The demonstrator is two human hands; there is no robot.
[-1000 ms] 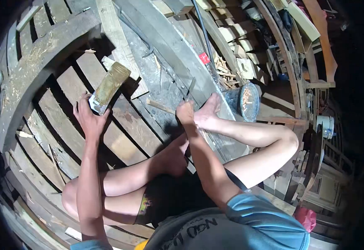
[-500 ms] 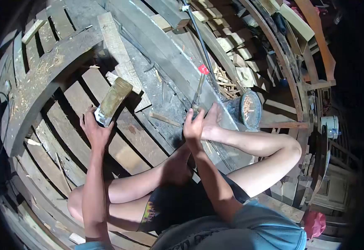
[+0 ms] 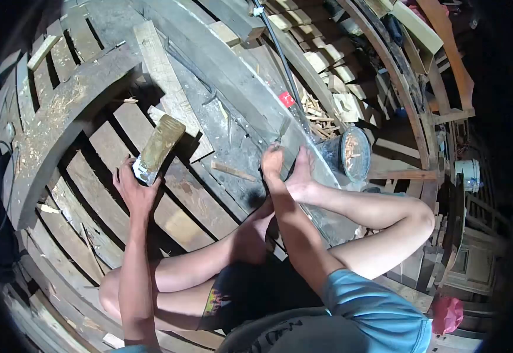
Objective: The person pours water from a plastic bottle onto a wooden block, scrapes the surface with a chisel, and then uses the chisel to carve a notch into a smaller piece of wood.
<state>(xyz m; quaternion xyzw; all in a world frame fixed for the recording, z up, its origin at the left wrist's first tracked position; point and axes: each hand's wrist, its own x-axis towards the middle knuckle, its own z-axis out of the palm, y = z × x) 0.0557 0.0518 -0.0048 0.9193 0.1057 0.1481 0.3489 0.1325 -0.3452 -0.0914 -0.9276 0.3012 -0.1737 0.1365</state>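
Note:
My left hand grips a wooden block by its lower end, which is wrapped in something white. The block tilts up to the right above the slatted floor. Right of it, my right hand is closed round a slim tool whose flat end points up and away from me. The tool's lower part is hidden in the fingers. My right hand is beside my bare foot, near the long grey beam. A thin wooden stick lies between my hands.
At the left stands a curved wooden piece strewn with shavings. A pale board lies ahead. A bucket of wood bits stands right of my foot, with stacked blocks beyond. A red object is on the beam.
My right hand has shifted slightly, and the tool in it has turned and now shows a shorter length. My left hand still holds the block in nearly the same place.

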